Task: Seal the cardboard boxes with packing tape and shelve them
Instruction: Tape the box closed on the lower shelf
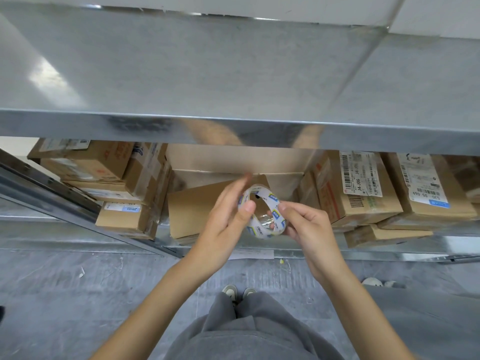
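- Right now your right hand (309, 227) has its grip pinched on the near rim of the tape roll (262, 211), thumb and fingers curled round it.
- Your left hand (228, 214) steadies the roll's other side, thumb pressed on the outer face, fingers straight behind it.
- You hold the roll in the air, just in front of the open cardboard box (202, 206) on the lower shelf (166, 232).
- Labelled boxes (361, 188) are stacked on both sides of it, under the metal upper shelf (233, 74).
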Demonstrator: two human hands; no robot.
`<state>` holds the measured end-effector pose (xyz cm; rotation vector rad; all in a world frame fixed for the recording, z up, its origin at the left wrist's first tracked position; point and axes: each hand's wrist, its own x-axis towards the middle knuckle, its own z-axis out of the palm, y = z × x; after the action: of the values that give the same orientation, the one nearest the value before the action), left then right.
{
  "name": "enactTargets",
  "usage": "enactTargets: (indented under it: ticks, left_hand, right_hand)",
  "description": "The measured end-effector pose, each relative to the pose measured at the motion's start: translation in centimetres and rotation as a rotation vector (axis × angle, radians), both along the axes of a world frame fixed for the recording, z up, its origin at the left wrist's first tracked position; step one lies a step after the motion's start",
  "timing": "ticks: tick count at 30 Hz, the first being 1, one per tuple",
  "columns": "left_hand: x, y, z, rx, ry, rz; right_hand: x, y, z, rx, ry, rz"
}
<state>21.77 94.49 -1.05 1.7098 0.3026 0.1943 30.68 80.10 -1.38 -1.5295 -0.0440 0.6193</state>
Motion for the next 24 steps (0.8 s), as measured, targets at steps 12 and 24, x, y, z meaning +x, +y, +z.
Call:
enactTargets:
  ticks: [12, 24]
  left_hand:
    - [-0.5, -0.2, 0.1, -0.049, -0.026, -0.049]
    - [0.1, -0.9, 0.7, -0.182, -0.162, 0.180]
  right_hand:
    - [-0.9, 0.0, 0.9, 0.036, 0.179, 0.019]
    - [-1.6, -0.2, 0.6, 0.026, 0.204, -0.042]
